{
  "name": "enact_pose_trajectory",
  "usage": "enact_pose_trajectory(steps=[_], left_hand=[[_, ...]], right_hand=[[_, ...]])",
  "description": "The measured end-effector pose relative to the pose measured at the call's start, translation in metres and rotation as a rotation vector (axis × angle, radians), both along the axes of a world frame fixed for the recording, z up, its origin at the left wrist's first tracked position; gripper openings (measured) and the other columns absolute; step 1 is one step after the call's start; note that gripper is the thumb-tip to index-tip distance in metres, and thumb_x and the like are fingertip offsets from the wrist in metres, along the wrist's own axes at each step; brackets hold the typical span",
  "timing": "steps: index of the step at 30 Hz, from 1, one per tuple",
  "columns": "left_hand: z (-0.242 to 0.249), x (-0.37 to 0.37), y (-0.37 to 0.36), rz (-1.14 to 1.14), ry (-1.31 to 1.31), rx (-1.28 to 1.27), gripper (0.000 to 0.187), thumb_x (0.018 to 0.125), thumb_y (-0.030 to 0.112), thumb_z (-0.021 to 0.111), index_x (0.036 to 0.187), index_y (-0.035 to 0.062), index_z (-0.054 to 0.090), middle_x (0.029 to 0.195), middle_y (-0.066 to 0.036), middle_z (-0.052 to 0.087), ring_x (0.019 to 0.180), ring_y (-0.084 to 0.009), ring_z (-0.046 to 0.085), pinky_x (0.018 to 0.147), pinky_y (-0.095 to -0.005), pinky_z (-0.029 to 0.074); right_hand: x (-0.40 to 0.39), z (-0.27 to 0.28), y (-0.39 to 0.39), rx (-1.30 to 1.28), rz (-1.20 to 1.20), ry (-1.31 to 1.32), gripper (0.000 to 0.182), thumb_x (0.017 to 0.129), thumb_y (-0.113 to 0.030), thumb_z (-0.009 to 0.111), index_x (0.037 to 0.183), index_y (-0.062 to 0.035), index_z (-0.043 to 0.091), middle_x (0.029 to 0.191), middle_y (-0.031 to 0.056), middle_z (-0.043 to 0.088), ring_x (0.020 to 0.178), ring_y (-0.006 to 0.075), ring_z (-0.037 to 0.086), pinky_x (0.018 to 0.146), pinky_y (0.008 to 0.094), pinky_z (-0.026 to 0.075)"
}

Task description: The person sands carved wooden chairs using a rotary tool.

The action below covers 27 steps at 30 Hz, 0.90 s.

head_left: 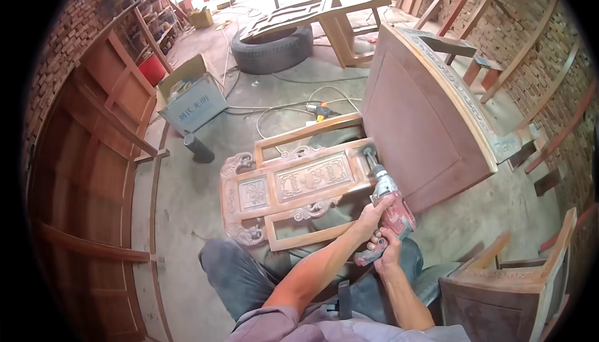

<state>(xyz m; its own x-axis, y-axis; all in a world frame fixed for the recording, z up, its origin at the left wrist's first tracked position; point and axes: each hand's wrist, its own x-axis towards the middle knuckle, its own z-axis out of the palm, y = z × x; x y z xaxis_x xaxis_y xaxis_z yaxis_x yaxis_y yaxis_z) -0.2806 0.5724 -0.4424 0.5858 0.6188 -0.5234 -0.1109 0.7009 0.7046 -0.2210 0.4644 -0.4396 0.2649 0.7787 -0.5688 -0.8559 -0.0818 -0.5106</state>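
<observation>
My left hand is closed around the front of a red and grey power drill, just behind its metal chuck. My right hand wraps the drill's rear handle. The drill points away from me, and its round attachment is at the right end of a carved wooden chair back. Whether it presses on the wood cannot be made out. The carved piece lies across my legs, scrolls to the left. Against its right end stands a large brown wooden panel with a carved edge.
A cardboard box and a dark cylinder stand on the floor at left. Cables run past an orange and black tool. Further off, a wooden frame rests on a tyre. A wooden piece stands at lower right.
</observation>
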Motion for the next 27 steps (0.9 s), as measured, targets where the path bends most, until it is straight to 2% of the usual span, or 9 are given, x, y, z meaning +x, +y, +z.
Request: enact_pose_trajectory(steps=[6,9,12,14,19,21,23,24,27], left_hand=[[0.007,-0.005,-0.018,0.003,0.001,-0.014,0.058,0.088,0.060,0.063,0.107,0.0056,0.061,0.076,-0.006,0.063,0.041,-0.0095,0.047,0.034,-0.0244,0.038],[0.004,-0.006,-0.031,-0.081,0.062,-0.019,0.054,0.092,0.057,0.060,0.112,0.0064,0.061,0.081,-0.006,0.064,0.050,-0.0102,0.052,0.038,-0.0258,0.040],[-0.009,0.002,-0.042,0.078,-0.014,0.038,0.058,0.088,0.058,0.064,0.111,0.0046,0.060,0.079,-0.006,0.063,0.046,-0.0094,0.050,0.037,-0.0251,0.041],[-0.007,-0.004,-0.044,0.062,0.023,0.022,0.058,0.088,0.057,0.065,0.112,0.0045,0.060,0.080,-0.006,0.063,0.048,-0.0098,0.051,0.038,-0.0254,0.041],[0.031,-0.035,-0.017,0.043,0.192,0.119,0.056,0.088,0.056,0.066,0.109,0.0048,0.062,0.078,-0.007,0.063,0.049,-0.0114,0.053,0.039,-0.0272,0.044],[0.050,-0.055,-0.004,-0.014,0.260,0.024,0.055,0.089,0.056,0.066,0.109,0.0048,0.063,0.079,-0.009,0.065,0.049,-0.0110,0.053,0.040,-0.0279,0.045],[0.022,-0.069,0.009,0.039,0.235,0.076,0.049,0.095,0.048,0.061,0.115,0.0032,0.061,0.079,-0.011,0.065,0.044,-0.0120,0.053,0.034,-0.0269,0.042],[0.010,-0.081,0.015,-0.035,0.254,0.065,0.047,0.096,0.045,0.061,0.114,0.0015,0.061,0.091,-0.013,0.066,0.059,-0.0149,0.060,0.045,-0.0312,0.048],[-0.030,-0.111,0.017,-0.038,0.622,0.524,0.057,0.091,0.043,0.067,0.120,-0.0035,0.055,0.098,-0.023,0.067,0.085,-0.0275,0.068,0.076,-0.0375,0.056]], right_hand=[[-0.005,0.010,-0.015,-0.017,-0.001,0.017,0.008,0.087,-0.013,0.061,0.083,-0.0086,0.055,0.071,0.0004,0.053,0.061,0.0115,0.052,0.049,0.0256,0.044],[-0.006,0.010,-0.032,-0.048,-0.021,0.025,0.008,0.087,-0.013,0.060,0.084,-0.0085,0.055,0.071,0.0003,0.053,0.062,0.0116,0.052,0.050,0.0259,0.045],[-0.006,0.015,-0.038,-0.056,-0.015,0.031,0.008,0.087,-0.013,0.060,0.083,-0.0083,0.055,0.071,0.0005,0.053,0.062,0.0115,0.052,0.050,0.0260,0.045],[-0.011,0.016,-0.039,-0.040,0.007,0.044,0.008,0.086,-0.013,0.060,0.083,-0.0079,0.055,0.071,0.0008,0.053,0.061,0.0114,0.052,0.050,0.0260,0.045],[-0.029,0.014,-0.017,0.137,0.027,0.187,0.008,0.086,-0.013,0.059,0.082,-0.0070,0.054,0.072,0.0005,0.052,0.061,0.0105,0.051,0.051,0.0246,0.045],[-0.041,-0.001,-0.002,0.182,0.065,0.280,0.008,0.085,-0.013,0.059,0.083,-0.0070,0.054,0.073,-0.0001,0.052,0.062,0.0100,0.051,0.052,0.0241,0.045],[-0.061,-0.004,0.012,0.150,0.047,0.316,0.010,0.085,-0.015,0.060,0.085,-0.0084,0.053,0.071,-0.0011,0.049,0.061,0.0095,0.048,0.052,0.0253,0.041],[-0.070,-0.007,0.016,0.144,0.057,0.341,0.009,0.085,-0.014,0.059,0.085,-0.0081,0.053,0.071,-0.0012,0.050,0.061,0.0092,0.048,0.051,0.0249,0.042],[-0.085,-0.017,0.013,0.116,0.118,0.362,0.008,0.086,-0.013,0.058,0.084,-0.0077,0.052,0.071,-0.0010,0.051,0.059,0.0095,0.049,0.049,0.0246,0.043]])
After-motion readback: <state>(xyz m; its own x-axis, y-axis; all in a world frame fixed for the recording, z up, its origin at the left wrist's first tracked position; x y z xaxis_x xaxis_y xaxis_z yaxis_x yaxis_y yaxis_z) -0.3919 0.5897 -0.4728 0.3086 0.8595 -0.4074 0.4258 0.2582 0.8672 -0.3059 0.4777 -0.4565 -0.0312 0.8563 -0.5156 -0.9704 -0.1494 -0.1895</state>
